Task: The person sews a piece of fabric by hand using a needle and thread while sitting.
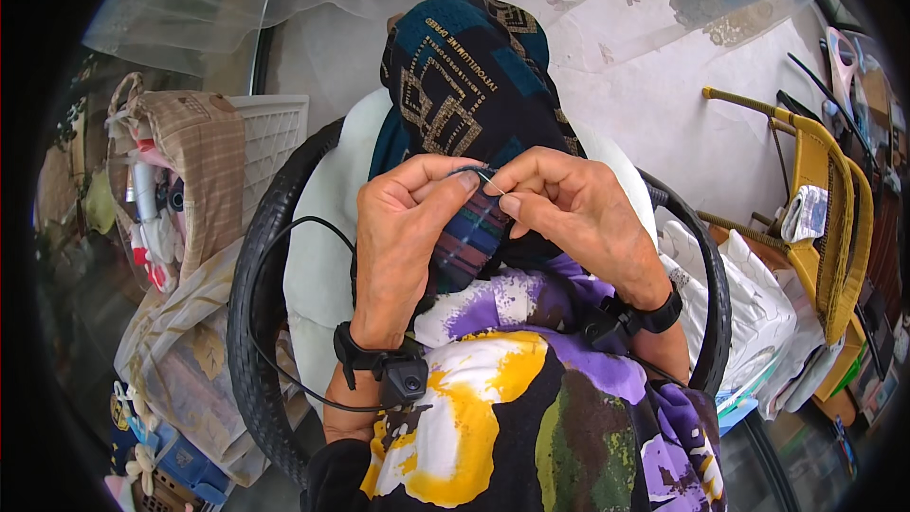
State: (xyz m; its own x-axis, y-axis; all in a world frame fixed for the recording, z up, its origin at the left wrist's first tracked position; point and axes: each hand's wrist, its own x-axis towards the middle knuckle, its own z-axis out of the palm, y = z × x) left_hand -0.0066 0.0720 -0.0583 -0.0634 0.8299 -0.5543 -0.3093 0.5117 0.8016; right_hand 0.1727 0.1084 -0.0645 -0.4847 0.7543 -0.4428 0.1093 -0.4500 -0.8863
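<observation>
Between my hands is a piece of plaid fabric (466, 245) in purple, blue and green, held over my lap. My left hand (405, 213) pinches its folded upper edge between thumb and fingers. A thin sewing needle (491, 183) lies against that edge, and the thumb and index finger of my right hand (576, 210) grip it. Whether the needle's tip is through the cloth is too small to tell. Any thread is hard to make out. Beneath the hands, dark patterned fabric (469, 85) with gold lettering and geometric shapes covers my legs.
I sit in a black woven-rim chair (249, 299) with a pale cushion (313, 277). Left stand a checked fabric bag (210, 178) and a white plastic basket (281, 128). A yellow chair (814, 213) and white bags (746, 291) are right. A black cable (259, 341) loops from my left wrist camera (405, 378).
</observation>
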